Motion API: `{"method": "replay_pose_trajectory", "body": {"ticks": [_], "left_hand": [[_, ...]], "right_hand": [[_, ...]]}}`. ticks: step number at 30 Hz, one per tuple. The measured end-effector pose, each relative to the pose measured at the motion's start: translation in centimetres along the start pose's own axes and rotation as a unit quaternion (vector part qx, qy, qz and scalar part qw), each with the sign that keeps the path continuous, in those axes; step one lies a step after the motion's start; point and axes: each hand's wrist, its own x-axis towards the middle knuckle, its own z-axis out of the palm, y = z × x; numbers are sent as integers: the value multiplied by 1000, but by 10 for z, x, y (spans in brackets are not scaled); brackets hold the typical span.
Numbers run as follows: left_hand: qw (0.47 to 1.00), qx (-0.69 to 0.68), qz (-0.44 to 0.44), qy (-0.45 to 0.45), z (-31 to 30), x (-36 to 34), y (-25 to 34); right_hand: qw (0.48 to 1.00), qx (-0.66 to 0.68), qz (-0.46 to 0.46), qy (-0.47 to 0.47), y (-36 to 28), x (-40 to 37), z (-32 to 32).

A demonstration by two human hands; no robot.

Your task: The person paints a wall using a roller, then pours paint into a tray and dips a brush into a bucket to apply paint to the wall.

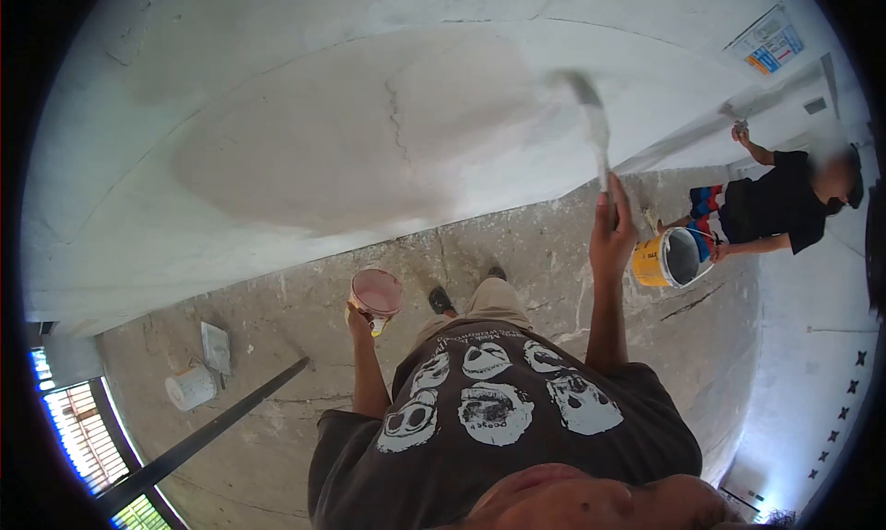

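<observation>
My right hand (613, 223) is closed around the handle of a paintbrush (595, 124), raised in front of the pale wall (637, 78). Motion blurs the brush head, which overlaps the wall just right of a large darker, damp-looking patch (305, 151). A jagged crack (397, 119) runs down through that patch. Lower and to the left, my left hand (359, 321) grips a small paint pot (377, 293) by its side. Its open mouth faces up and shows a pinkish inside; part of my left hand is hidden behind the pot.
To the right, another person (771, 202) holds a yellow bucket (651, 260) and reaches a brush to the wall. A white bucket (191, 386) and a pale tray-like piece (215, 347) lie on the stained concrete floor (277, 318). A dark pole (212, 428) slants across the lower left.
</observation>
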Motion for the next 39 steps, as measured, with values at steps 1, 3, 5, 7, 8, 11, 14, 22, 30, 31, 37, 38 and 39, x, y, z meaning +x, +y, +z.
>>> {"method": "replay_pose_trajectory", "body": {"ticks": [1, 3, 5, 7, 8, 11, 14, 22, 30, 31, 37, 38, 39], "left_hand": [[1000, -4, -7, -1, 0, 4, -1], [1000, -8, -15, -5, -3, 8, -4], [1000, 6, -8, -14, -2, 9, -3], [1000, 7, -5, -20, -1, 7, -3], [1000, 9, -3, -24, -1, 5, -2], [1000, 7, 6, -15, 3, 0, 0], [999, 8, 8, -31, 8, -6, 5], [997, -10, 49, -60, 5, -19, 13], [992, 15, 101, -77, 18, -28, 22], [989, 15, 114, -91, 19, -29, 21], [980, -68, 147, -115, 35, -59, 23], [980, -71, 149, -111, 36, -66, 22], [978, -83, 146, -125, 36, -72, 22]], "right_hand": [[1000, 20, 9, 16, -10, 3, -6], [999, 26, 25, 9, -13, 2, -4], [999, 28, 0, 47, 10, -5, 18], [1000, -6, 0, 9, 39, -20, 44], [999, -41, 2, -30, 59, -31, 59], [977, -139, 64, -148, 131, -77, 96], [957, -158, 124, -208, 201, -129, 119], [825, -327, 279, -366, 409, -294, 67], [831, -256, 407, -279, 371, -316, 32], [832, -255, 407, -277, 361, -310, 36], [900, -194, 277, -273, 328, -267, 61], [912, -172, 246, -281, 325, -260, 65], [922, -149, 214, -287, 322, -253, 69]]}}
